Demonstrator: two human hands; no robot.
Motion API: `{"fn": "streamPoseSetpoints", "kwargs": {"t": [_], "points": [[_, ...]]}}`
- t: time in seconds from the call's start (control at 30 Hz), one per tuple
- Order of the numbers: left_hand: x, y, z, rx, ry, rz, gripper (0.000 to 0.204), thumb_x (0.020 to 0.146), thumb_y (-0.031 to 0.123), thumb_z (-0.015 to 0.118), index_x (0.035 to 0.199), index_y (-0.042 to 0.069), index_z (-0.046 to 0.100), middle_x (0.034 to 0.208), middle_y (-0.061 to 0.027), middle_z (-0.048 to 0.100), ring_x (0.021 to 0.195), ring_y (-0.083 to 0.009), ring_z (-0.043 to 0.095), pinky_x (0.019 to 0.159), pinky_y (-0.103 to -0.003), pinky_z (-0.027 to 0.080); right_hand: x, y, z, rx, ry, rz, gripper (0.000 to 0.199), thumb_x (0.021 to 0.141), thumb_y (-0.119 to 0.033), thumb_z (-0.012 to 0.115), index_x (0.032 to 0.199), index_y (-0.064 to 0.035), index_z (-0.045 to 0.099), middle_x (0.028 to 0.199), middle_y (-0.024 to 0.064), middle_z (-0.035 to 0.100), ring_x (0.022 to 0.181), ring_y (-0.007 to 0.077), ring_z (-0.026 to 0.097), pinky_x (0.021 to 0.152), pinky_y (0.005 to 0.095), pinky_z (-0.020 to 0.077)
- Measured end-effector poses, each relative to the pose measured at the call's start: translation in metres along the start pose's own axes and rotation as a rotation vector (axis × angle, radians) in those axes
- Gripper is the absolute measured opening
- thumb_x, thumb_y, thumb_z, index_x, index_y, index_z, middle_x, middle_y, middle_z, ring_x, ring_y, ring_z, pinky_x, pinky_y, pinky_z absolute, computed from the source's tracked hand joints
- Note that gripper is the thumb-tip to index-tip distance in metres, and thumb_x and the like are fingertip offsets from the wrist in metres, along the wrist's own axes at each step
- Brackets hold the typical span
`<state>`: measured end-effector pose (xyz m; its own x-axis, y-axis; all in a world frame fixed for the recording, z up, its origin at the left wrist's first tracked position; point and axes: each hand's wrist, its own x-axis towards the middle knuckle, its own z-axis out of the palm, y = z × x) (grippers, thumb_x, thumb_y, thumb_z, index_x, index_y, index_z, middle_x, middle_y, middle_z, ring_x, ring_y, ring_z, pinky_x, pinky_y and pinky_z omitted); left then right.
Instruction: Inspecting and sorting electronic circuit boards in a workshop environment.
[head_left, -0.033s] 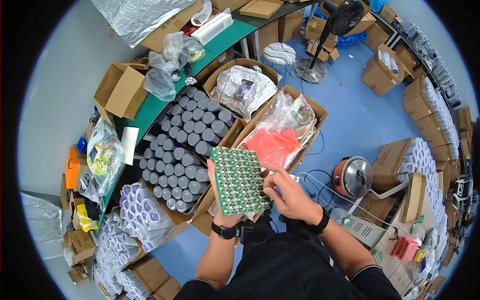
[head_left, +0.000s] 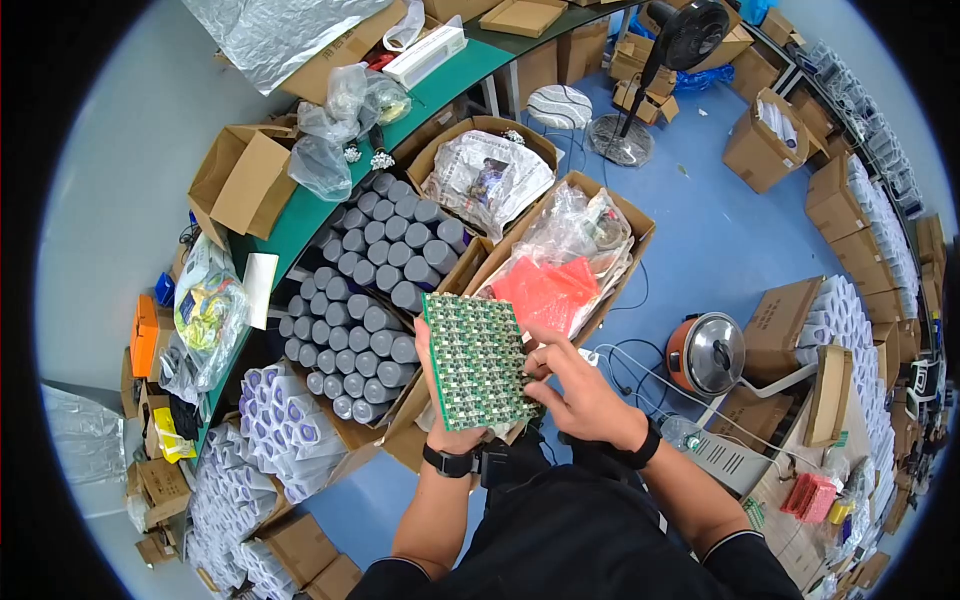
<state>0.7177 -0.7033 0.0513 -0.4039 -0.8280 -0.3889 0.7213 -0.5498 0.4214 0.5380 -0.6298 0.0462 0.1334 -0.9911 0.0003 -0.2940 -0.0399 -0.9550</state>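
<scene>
A green circuit board panel (head_left: pixel 480 362) with rows of small identical boards and components is held up in front of me, tilted. My left hand (head_left: pixel 440 425) is closed on its left and lower edge, most of the fingers hidden behind it. At the right edge, the curled fingers of my right hand (head_left: pixel 572 392) pinch or press on the panel; the exact contact is too small to make out. Behind the panel stands an open carton (head_left: pixel 640 238) holding a red plastic bag (head_left: pixel 548 292) and clear plastic.
Cartons of grey-capped cylinders (head_left: pixel 350 330) stand left, beside a green-topped bench (head_left: pixel 440 90). White-sleeved items (head_left: pixel 285 425) lie below them. To the right are an orange pot with a glass lid (head_left: pixel 706 355) and loose cables. A black fan (head_left: pixel 690 35) stands at the back.
The fingers of my right hand have shifted slightly at the panel's right edge. My left hand and the panel look the same.
</scene>
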Motion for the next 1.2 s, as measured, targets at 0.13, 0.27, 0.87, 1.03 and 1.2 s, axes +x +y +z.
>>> {"fn": "streamPoseSetpoints", "kwargs": {"t": [0.13,0.27,0.87,1.03,1.2], "points": [[0.001,-0.003,0.004,-0.001,0.040,-0.005,0.072,0.108,0.071,0.035,0.129,0.009,0.065,0.118,-0.0101,0.074,0.101,-0.0237,0.074,0.092,-0.039,0.061,-0.002,-0.002,0.000,-0.227,-0.002,-0.236,0.018,0.094,-0.001,0.070,0.107,-0.0063,0.058,0.153,0.0212,0.048,0.116,0.0408,0.065,0.089,0.0449,0.0576],[0.002,-0.003,-0.001,0.003,0.070,0.026,0.074,0.107,0.073,0.035,0.130,0.009,0.065,0.116,-0.0116,0.074,0.097,-0.0253,0.075,0.090,-0.040,0.062,-0.004,-0.001,-0.001,-0.135,-0.063,-0.048,0.016,0.095,-0.003,0.071,0.106,-0.0069,0.060,0.155,0.0210,0.047,0.134,0.0424,0.056,0.101,0.0451,0.0541],[0.003,-0.005,-0.003,0.058,0.044,0.041,0.074,0.107,0.073,0.032,0.133,0.010,0.062,0.120,-0.0095,0.072,0.104,-0.0236,0.072,0.092,-0.039,0.060,0.002,-0.018,0.013,-0.174,-0.016,-0.310,0.017,0.092,-0.005,0.074,0.105,-0.0070,0.062,0.153,0.0231,0.049,0.147,0.0499,0.042,0.120,0.0579,0.0378],[0.004,-0.009,-0.004,0.058,0.107,0.057,0.066,0.107,0.071,0.037,0.129,0.013,0.060,0.115,-0.0079,0.072,0.100,-0.0228,0.073,0.089,-0.039,0.061,0.005,-0.017,0.014,-0.222,-0.074,-0.365,0.017,0.093,-0.004,0.073,0.105,-0.0054,0.061,0.152,0.0235,0.049,0.145,0.0489,0.044,0.119,0.0577,0.0384],[0.009,-0.008,-0.017,0.042,0.071,0.074,0.077,0.107,0.072,0.033,0.128,0.006,0.065,0.118,-0.0117,0.073,0.105,-0.0267,0.073,0.096,-0.042,0.059,0.004,-0.015,0.018,-0.110,0.014,-0.292,0.016,0.094,-0.004,0.072,0.104,-0.0032,0.060,0.150,0.0240,0.050,0.142,0.0483,0.047,0.118,0.0562,0.0398]]}}
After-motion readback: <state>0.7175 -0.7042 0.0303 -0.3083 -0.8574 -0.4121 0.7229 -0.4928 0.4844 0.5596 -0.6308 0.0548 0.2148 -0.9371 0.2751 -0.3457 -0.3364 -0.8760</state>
